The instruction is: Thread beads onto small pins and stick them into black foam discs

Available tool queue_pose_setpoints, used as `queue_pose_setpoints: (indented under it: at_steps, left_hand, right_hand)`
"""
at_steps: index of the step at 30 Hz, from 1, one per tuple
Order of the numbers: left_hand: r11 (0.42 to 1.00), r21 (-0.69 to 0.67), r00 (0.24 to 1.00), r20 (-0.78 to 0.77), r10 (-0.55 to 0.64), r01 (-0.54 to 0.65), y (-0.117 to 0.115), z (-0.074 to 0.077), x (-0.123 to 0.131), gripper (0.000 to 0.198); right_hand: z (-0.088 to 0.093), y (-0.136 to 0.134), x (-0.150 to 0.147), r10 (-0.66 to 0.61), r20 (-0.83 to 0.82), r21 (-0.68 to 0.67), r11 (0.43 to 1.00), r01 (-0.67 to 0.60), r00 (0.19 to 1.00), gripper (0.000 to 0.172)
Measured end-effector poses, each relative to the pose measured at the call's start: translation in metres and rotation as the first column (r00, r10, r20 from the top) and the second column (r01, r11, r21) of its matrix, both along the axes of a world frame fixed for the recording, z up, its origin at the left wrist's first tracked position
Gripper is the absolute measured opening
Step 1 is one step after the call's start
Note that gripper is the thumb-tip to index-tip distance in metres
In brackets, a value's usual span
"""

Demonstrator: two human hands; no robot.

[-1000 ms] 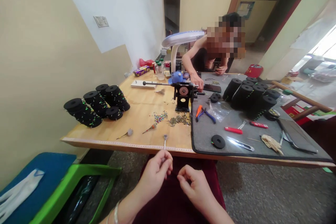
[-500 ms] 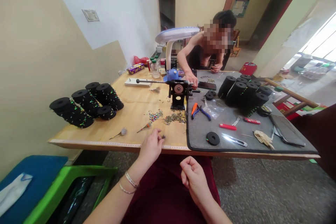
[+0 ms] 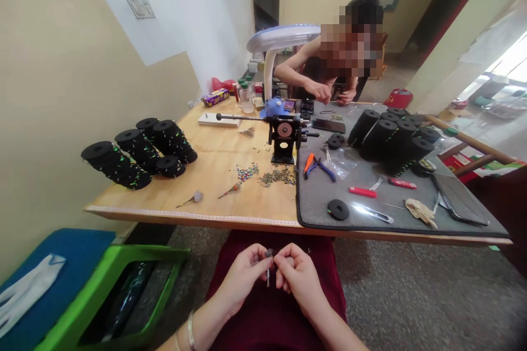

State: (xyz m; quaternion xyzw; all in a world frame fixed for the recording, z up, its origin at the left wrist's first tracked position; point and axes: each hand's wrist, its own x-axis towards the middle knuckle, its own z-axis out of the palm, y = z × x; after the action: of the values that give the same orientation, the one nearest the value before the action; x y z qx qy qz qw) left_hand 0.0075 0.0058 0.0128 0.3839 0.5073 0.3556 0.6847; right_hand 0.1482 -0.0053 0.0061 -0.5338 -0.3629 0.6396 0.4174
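Observation:
Over my lap, my left hand (image 3: 245, 277) pinches a small grey-topped bundle (image 3: 269, 253) with a thin pale stem pointing down. Close against it, my right hand (image 3: 300, 274) is closed with thumb and fingertips together; what they hold, if anything, is too small to make out. On the table past my hands lie two similar small bundles, one grey-tipped (image 3: 197, 196) and one orange-banded (image 3: 234, 188). Behind them are a heap of tiny coloured beads (image 3: 247, 171) and a heap of small brass-coloured pieces (image 3: 276, 176).
A black winding device (image 3: 284, 137) with a long rod stands mid-table near a lamp (image 3: 284, 37). Black foam spools stand left (image 3: 130, 136) and right (image 3: 385, 130). Pliers (image 3: 321, 167) and red-handled tools (image 3: 362, 192) lie on the grey mat (image 3: 313, 214). A co-worker (image 3: 296, 66) leans over the far side.
My left hand has drawn back from the table edge to my lap with the small bundle, meeting my right hand. The co-worker's hand has moved back from beside the winding device.

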Motion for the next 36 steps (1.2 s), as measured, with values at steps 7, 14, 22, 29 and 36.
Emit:
queue_pose_setpoints:
  at_steps: [7, 14, 22, 29, 36]
  left_hand:
    - [0.993, 0.111, 0.998, -0.05, -0.035, 0.04, -0.001, 0.002, 0.004, 0.028]
    - [0.982, 0.174, 0.992, -0.117, -0.052, 0.072, -0.004, -0.002, 0.003, 0.024]
    - [0.992, 0.117, 0.998, -0.037, -0.041, 0.045, -0.003, -0.003, 0.006, 0.026]
    - [0.992, -0.119, 0.953, 0.302, -0.008, 0.046, -0.004, -0.002, 0.006, 0.024]
    - [0.993, -0.119, 0.955, 0.296, 0.029, 0.006, -0.002, -0.01, 0.004, 0.021]
  right_hand:
    - [-0.007, 0.002, 0.0, 0.001, 0.045, 0.041, 0.999, -0.003, 0.999, 0.039]
    - [-0.01, 0.001, 0.001, 0.013, 0.094, 0.108, 0.994, -0.023, 0.996, 0.034]
    - [-0.009, 0.0, 0.002, 0.008, 0.122, 0.142, 0.99, -0.025, 0.992, 0.03]
    - [-0.017, 0.0, 0.001, -0.006, -0.056, 0.036, 0.999, 0.008, 0.998, 0.035]
    - [-0.015, -0.001, 0.003, -0.019, -0.05, -0.037, 0.999, 0.017, 0.999, 0.039]
